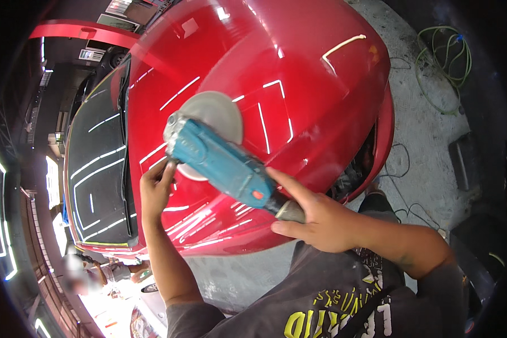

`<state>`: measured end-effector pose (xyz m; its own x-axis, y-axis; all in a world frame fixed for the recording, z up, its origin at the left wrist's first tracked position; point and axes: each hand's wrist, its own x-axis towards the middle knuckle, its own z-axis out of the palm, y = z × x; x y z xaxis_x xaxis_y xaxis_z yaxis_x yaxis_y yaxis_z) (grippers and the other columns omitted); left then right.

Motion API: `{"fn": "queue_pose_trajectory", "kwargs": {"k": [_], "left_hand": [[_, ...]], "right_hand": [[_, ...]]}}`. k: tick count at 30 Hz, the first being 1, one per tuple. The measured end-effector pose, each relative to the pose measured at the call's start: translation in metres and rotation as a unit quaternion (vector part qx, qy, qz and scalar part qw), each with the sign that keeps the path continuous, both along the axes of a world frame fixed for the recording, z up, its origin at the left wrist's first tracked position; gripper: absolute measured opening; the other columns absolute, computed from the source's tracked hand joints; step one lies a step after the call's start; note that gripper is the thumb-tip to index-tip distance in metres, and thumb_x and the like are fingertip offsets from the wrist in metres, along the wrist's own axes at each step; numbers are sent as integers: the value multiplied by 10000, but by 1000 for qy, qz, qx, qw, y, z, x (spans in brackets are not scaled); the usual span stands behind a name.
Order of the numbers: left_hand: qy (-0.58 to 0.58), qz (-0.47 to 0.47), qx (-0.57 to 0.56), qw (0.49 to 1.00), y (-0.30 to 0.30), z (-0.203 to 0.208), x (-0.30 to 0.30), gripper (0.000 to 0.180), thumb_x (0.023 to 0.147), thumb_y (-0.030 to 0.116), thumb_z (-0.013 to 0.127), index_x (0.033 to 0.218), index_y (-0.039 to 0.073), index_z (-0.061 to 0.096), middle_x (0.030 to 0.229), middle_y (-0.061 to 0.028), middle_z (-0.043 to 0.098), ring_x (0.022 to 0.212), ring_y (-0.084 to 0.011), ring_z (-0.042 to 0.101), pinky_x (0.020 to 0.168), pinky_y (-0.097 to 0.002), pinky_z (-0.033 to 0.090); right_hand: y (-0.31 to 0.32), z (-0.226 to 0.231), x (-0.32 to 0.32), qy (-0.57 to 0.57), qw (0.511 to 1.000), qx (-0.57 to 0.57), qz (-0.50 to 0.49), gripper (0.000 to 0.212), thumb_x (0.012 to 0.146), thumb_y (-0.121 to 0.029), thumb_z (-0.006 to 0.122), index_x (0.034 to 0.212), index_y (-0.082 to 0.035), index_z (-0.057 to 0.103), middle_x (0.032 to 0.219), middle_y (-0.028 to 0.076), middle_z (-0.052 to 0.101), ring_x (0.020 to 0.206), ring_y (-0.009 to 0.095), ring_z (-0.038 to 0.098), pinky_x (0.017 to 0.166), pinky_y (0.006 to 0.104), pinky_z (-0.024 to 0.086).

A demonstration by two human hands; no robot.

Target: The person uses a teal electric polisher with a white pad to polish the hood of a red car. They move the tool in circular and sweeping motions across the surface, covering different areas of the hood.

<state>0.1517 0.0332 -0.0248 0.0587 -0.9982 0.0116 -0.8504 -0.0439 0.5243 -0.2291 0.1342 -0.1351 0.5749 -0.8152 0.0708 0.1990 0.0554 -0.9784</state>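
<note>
Fingers (292,184) of the right hand (332,222) are closed around the narrow rear end of a chunky teal-and-black power polisher (222,160), with the index finger lying forward along the body and the thumb on the near side. Left hand (156,188) is up by the silver metal gear head (174,132), thumb and fingertips nearly together there; can't really tell what exactly they're pinching, since that bit is mostly hidden. So yeah, the tool's in both hands, sitting over a glossy red car hood (321,84). Its round whitish pad (222,110) sticks out on both sides of the body, but whether it's flat on the paint I can't tell. Light strips reflect all over the hood and the dark glass windshield (98,174) to its left. Off to the right, a loosely coiled green hose (468,62) lies on the grey concrete floor (405,129).
</note>
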Motion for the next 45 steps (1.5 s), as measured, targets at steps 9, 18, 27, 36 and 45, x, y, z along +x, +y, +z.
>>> {"fn": "queue_pose_trajectory", "kwargs": {"k": [9, 18, 27, 36, 45], "left_hand": [[-58, -125, 3, 990, -133, -1, -145, 419, 1030, 350, 746, 1238, -11, 790, 737, -49, 671, 705, -96, 604, 662, -297, 488], [-186, -121, 59, 973, -232, 34, -211, 529, 992, 481, 739, 1261, 29, 798, 808, -95, 744, 719, -136, 659, 735, -312, 542], [-160, -72, 110, 978, -211, 48, -184, 454, 1029, 367, 740, 1197, -52, 788, 743, -25, 647, 669, -84, 544, 632, -282, 450], [-160, -53, 84, 982, -173, 54, -156, 431, 1040, 364, 740, 1177, -41, 796, 756, -44, 689, 654, -95, 570, 629, -280, 479], [-147, -1, 79, 986, -138, 49, -119, 434, 1030, 374, 758, 1194, -26, 799, 675, -9, 592, 633, -83, 547, 603, -281, 441]], "right_hand": [[-32, 3, -87, -19, 979, 187, -82, 957, 1042, -205, 704, 1746, -173, 57, 992, 79, 644, 614, 100, 581, 584, 277, 510], [-108, -13, -115, -137, 962, 221, -88, 916, 1062, -156, 670, 1729, -166, 43, 917, 67, 615, 582, 95, 566, 540, 277, 493], [-109, -17, -102, -189, 952, 240, -16, 965, 1061, -129, 686, 1735, -185, -2, 938, 69, 617, 608, 77, 558, 555, 268, 482], [-99, -16, -78, -183, 955, 233, 21, 973, 1059, -136, 696, 1739, -180, 2, 941, 66, 611, 622, 70, 559, 560, 268, 480], [-89, -13, -57, -145, 963, 222, 55, 950, 1059, -86, 652, 1732, -164, -14, 986, 97, 625, 612, 92, 578, 566, 278, 505]]}}
